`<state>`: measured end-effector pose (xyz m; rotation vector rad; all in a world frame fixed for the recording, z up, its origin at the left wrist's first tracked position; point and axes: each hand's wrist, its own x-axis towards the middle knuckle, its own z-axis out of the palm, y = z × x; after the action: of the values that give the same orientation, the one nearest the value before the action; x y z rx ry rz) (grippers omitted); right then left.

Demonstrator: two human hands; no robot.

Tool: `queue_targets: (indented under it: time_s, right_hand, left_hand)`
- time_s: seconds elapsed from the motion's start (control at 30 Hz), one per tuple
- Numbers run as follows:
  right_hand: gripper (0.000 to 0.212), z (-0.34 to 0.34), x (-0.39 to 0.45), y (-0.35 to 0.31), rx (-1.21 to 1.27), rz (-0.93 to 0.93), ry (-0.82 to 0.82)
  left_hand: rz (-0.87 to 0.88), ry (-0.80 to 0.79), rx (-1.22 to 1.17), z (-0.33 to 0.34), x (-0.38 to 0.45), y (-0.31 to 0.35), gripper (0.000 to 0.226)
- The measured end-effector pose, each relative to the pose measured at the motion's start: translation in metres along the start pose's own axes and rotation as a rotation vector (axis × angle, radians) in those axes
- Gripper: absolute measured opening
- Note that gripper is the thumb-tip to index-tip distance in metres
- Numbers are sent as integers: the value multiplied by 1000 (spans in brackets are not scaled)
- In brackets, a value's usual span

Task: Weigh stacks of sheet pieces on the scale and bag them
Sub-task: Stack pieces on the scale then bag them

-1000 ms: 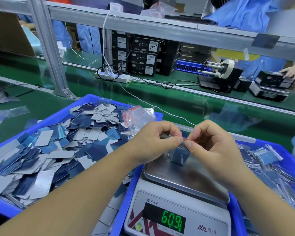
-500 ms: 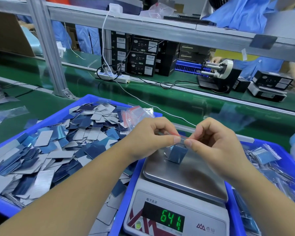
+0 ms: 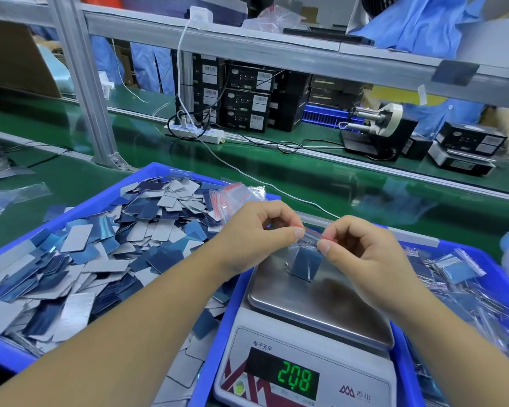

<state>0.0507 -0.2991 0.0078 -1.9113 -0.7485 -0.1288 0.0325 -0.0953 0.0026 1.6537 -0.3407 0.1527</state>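
A small clear zip bag (image 3: 304, 261) with a red seal strip holds a blue stack of sheet pieces and hangs just over the steel pan of the scale (image 3: 321, 306). My left hand (image 3: 256, 239) pinches the left end of the bag's seal. My right hand (image 3: 365, 259) pinches the right end. The scale's green display (image 3: 294, 380) reads 20.8. A blue bin (image 3: 147, 174) on the left is heaped with loose blue and silver sheet pieces (image 3: 100, 254).
Empty zip bags (image 3: 235, 198) lie at the left bin's far right corner. A second blue bin (image 3: 488, 262) on the right holds filled bags (image 3: 459, 268). Beyond runs a green conveyor (image 3: 306, 177) with a power strip (image 3: 194, 132) and a tape dispenser (image 3: 376, 127).
The scale's reading went from 60.9 to 64.1, then dropped to 20.8. My two hands have drawn slightly apart along the bag's seal.
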Motion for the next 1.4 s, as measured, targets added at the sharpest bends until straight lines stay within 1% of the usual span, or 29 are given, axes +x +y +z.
queue_targets:
  time_s: [0.1, 0.3, 0.47, 0.53, 0.7, 0.8, 0.87, 0.93, 1.03, 1.13, 1.23, 1.33, 1.4]
  right_hand:
    - [5, 2, 0, -1, -33, -15, 22]
    - [6, 3, 0, -2, -70, -45, 26]
    - [7, 2, 0, 1, -62, -29, 4]
    - [4, 2, 0, 1, -55, -17, -11]
    - [6, -3, 0, 1, -62, -15, 19]
    - [8, -7, 1, 1, -59, -21, 35]
    - [11, -10, 1, 2, -58, -18, 34]
    - [8, -11, 1, 2, -39, -1, 31]
    - [7, -9, 1, 1, 2, 17, 14]
    - [11, -6, 0, 1, 40, 31, -28]
    - [18, -5, 1, 2, 40, 47, -16]
    - [11, -6, 2, -3, 125, 54, 27]
    - [9, -9, 2, -4, 130, 71, 44]
  left_hand:
    - [2, -28, -4, 3, -1, -1, 3]
    - [58, -17, 32, 6, 0, -2, 8]
    - [93, -21, 129, 7, 0, -2, 16]
    - [100, -25, 160, 7, 1, -2, 15]
    - [43, -40, 138, 3, 1, 0, 13]
    - [-5, -5, 80, -3, 1, 2, 9]
    - [-15, 24, 64, -8, 3, 1, 16]
    - [-21, 37, 61, -9, 3, 0, 24]
    - [-23, 37, 40, -8, 3, 0, 27]
    - [-21, 21, 18, -7, 2, 0, 24]
    - [-36, 26, -26, -4, 2, -1, 23]
    - [-40, 33, 14, -1, 2, 0, 10]
    - [-38, 22, 73, 0, 1, -2, 8]
